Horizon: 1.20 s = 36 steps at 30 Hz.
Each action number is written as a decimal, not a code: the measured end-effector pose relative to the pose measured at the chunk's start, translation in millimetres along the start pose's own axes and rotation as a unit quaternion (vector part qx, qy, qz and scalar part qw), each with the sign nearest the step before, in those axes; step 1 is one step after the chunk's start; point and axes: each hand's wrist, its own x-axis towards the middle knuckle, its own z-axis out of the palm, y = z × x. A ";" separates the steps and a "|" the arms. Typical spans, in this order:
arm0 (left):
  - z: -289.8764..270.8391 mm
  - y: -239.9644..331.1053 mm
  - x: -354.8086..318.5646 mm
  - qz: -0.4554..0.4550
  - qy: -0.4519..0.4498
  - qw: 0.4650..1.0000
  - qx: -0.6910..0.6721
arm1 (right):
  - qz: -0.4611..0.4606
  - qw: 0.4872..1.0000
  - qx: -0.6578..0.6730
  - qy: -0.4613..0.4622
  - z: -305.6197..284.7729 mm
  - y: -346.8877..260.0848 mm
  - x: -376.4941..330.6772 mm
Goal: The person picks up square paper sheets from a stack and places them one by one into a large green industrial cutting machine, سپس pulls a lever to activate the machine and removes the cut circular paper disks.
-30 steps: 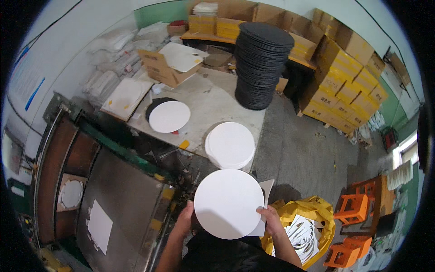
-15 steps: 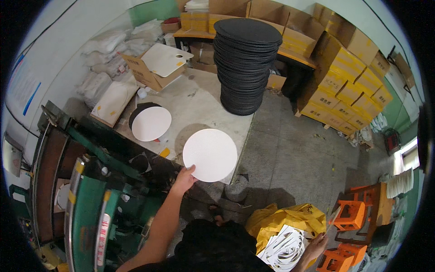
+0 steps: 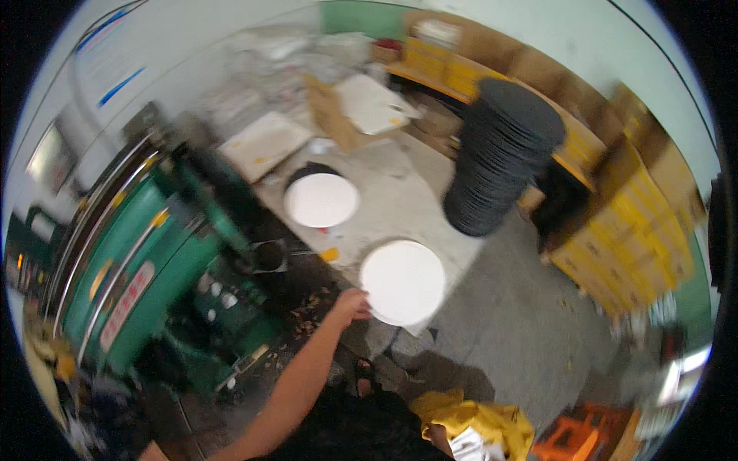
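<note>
My left hand is closed at the left edge of a white round disc at the near corner of the table. Motion blur softens the fingers. Farther left on the table, another white disc partly covers a black disc. Low in the view, my right hand is beside a yellow sack with white paper scraps in it. Its fingers are blurred and mostly hidden by my dark clothing and the frame's edge.
A tall leaning stack of black discs stands at the table's far right. Green machinery fills the left side. Yellow-taped cartons are piled at right, and orange stools stand lower right. An opened cardboard box sits at the back.
The whole view has swung, so the table and machine appear farther right. My right hand has shifted from the sack's right side to its left, near my body. My left hand stays at the disc.
</note>
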 end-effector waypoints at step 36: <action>-139.4 -553.6 -967.0 0.439 0.707 0.366 -0.416 | -0.364 0.880 -0.205 -0.225 -83.0 -639.4 23.4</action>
